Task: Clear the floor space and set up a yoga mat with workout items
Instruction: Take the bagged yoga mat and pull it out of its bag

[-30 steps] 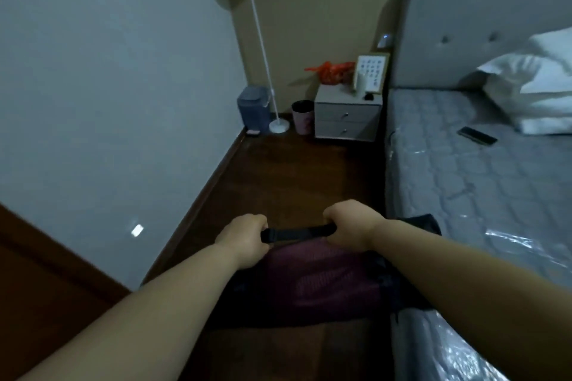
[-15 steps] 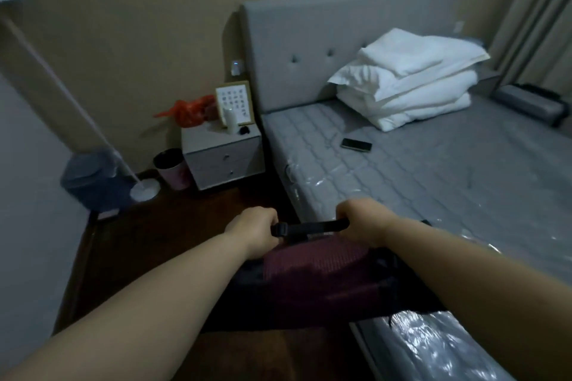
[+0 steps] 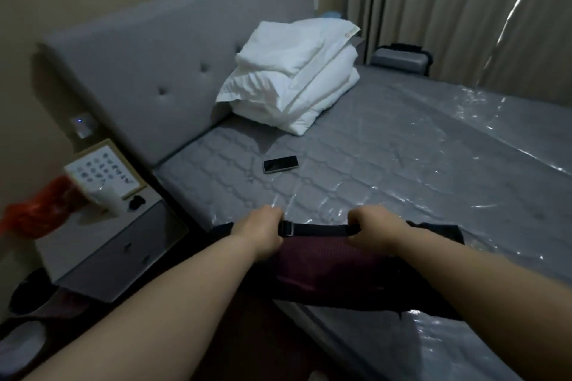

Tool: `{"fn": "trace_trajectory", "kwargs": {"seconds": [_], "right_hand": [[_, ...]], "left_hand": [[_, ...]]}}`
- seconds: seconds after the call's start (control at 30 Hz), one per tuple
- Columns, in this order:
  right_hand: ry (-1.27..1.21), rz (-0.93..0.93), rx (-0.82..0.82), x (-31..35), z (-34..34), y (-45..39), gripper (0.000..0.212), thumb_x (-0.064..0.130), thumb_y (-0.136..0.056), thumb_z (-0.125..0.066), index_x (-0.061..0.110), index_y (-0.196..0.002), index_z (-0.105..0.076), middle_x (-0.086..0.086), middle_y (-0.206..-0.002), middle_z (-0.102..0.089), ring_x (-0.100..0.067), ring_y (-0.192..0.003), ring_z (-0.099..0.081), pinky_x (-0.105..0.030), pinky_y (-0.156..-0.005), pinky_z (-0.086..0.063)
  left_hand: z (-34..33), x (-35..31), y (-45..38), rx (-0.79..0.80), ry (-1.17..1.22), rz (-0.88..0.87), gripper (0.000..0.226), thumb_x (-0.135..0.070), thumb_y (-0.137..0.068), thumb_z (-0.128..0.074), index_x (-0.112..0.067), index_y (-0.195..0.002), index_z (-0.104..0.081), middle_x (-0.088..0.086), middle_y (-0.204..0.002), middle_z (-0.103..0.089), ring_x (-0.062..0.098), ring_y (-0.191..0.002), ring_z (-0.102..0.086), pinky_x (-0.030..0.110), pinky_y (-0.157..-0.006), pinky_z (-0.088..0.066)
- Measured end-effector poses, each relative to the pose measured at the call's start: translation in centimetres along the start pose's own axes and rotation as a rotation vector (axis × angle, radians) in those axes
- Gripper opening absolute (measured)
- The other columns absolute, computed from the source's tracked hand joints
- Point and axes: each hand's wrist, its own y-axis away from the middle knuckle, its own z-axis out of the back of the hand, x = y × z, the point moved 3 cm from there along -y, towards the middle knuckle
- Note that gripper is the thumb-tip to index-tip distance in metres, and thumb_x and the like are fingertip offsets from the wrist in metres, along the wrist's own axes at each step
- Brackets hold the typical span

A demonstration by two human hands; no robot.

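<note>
A rolled maroon yoga mat in a dark mesh carry bag (image 3: 328, 266) hangs in front of me over the near edge of the bed. Its black strap (image 3: 315, 229) runs taut between my two fists. My left hand (image 3: 260, 230) grips the strap's left end beside a small buckle. My right hand (image 3: 376, 233) grips the strap's right end. The lower part of the bag is hidden behind my forearms.
The bed's grey mattress (image 3: 402, 164) is wrapped in clear plastic, with a phone (image 3: 280, 163) and folded white bedding (image 3: 294, 77) on it. A grey nightstand (image 3: 102, 244) with a framed card and an orange bag stands at the left. Curtains (image 3: 464, 9) hang behind.
My view has swung right from the floor and wall to the bed. Both hands keep their grip on the strap, and the bagged mat has moved with me over the mattress edge.
</note>
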Motion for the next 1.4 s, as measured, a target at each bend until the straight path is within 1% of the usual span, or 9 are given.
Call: {"fn": "trace_trajectory", "kwargs": {"seconds": [0.2, 0.33, 0.63, 0.7, 0.8, 0.9, 1.03, 1.23, 1.4], "right_hand": [[-0.037, -0.156, -0.016, -2.0, 2.8, -6.3, 0.017, 0.031, -0.081, -0.06, 0.023, -0.07, -0.049, -0.004, -0.086, -0.058, -0.022, -0.082, -0.055, -0.028, -0.067, -0.042], [-0.088, -0.287, -0.053, -4.0, 3.4, -9.6, 0.012, 0.027, -0.081, -0.061, 0.016, -0.086, -0.059, -0.006, -0.096, -0.063, -0.023, -0.088, -0.057, -0.027, -0.068, -0.04], [-0.13, -0.737, 0.024, -8.8, 0.9, -15.2, 0.012, 0.026, -0.083, -0.06, 0.018, -0.086, -0.053, -0.006, -0.094, -0.059, -0.022, -0.081, -0.051, -0.028, -0.07, -0.041], [-0.146, -0.815, 0.063, -9.4, -0.4, -15.9, 0.017, 0.03, -0.084, -0.06, 0.016, -0.094, -0.057, -0.006, -0.1, -0.061, -0.025, -0.086, -0.057, -0.03, -0.073, -0.045], [-0.215, -0.888, 0.162, -9.1, -3.7, -17.2, 0.04, 0.043, -0.08, -0.06, 0.018, -0.11, -0.056, -0.008, -0.11, -0.06, -0.027, -0.097, -0.058, -0.034, -0.083, -0.049], [-0.23, -0.858, 0.18, -7.7, -6.0, -19.5, 0.053, 0.041, -0.081, -0.061, 0.015, -0.125, -0.046, -0.013, -0.124, -0.05, -0.032, -0.117, -0.047, -0.037, -0.097, -0.042], [-0.304, -0.641, 0.17, -4.3, -7.9, -25.3, 0.056, 0.031, -0.083, -0.063, 0.015, -0.132, -0.043, -0.01, -0.134, -0.044, -0.029, -0.127, -0.038, -0.034, -0.103, -0.037], [-0.378, -0.482, 0.355, -0.9, -13.0, -29.9, 0.072, 0.032, -0.076, -0.068, 0.017, -0.14, -0.038, -0.009, -0.141, -0.039, -0.031, -0.13, -0.038, -0.036, -0.109, -0.035], [-0.291, -0.459, 0.456, -1.1, -15.9, -29.7, 0.09, 0.044, -0.082, -0.064, 0.021, -0.152, -0.012, -0.009, -0.159, -0.007, -0.032, -0.146, -0.008, -0.043, -0.118, -0.02]], "left_hand": [[1.8, 0.9, -9.9, 0.048, -0.015, -0.11, 0.018, -0.015, -0.086, -0.055, -0.011, -0.104, -0.052, 0.01, -0.118, -0.051, 0.029, -0.107, -0.053, 0.038, -0.089, -0.045], [1.7, 0.0, -16.8, 0.096, -0.025, -0.2, 0.019, -0.016, -0.085, -0.057, -0.011, -0.103, -0.055, 0.011, -0.117, -0.055, 0.03, -0.107, -0.056, 0.036, -0.086, -0.047], [-1.1, -2.1, -28.4, 0.199, 0.047, -0.524, 0.028, -0.021, -0.086, -0.06, -0.016, -0.112, -0.053, 0.006, -0.12, -0.052, 0.026, -0.113, -0.051, 0.037, -0.091, -0.045], [-2.3, -1.4, -29.6, 0.208, 0.091, -0.56, 0.035, -0.024, -0.087, -0.062, -0.017, -0.12, -0.05, 0.004, -0.124, -0.048, 0.024, -0.116, -0.047, 0.036, -0.096, -0.042], [-5.0, 2.7, -31.6, 0.318, 0.069, -0.448, 0.045, -0.026, -0.088, -0.063, -0.018, -0.128, -0.044, 0.005, -0.131, -0.042, 0.026, -0.12, -0.045, 0.039, -0.099, -0.042], [-6.2, 8.2, -33.4, 0.396, -0.026, -0.285, 0.044, -0.024, -0.088, -0.061, -0.017, -0.128, -0.045, 0.009, -0.132, -0.042, 0.029, -0.121, -0.046, 0.039, -0.099, -0.042], [-6.5, 13.1, -34.9, 0.411, -0.027, -0.11, 0.045, -0.03, -0.089, -0.061, -0.014, -0.128, -0.046, 0.012, -0.133, -0.041, 0.029, -0.122, -0.046, 0.037, -0.103, -0.04], [-9.6, 13.2, -34.1, 0.49, 0.002, -0.129, 0.058, -0.047, -0.087, -0.059, -0.018, -0.135, -0.046, 0.008, -0.134, -0.043, 0.026, -0.125, -0.042, 0.035, -0.106, -0.038], [-12.6, 13.6, -32.2, 0.508, -0.148, -0.128, 0.066, -0.055, -0.09, -0.048, -0.024, -0.146, -0.029, 0.005, -0.152, -0.023, 0.027, -0.139, -0.021, 0.043, -0.115, -0.024]]}}
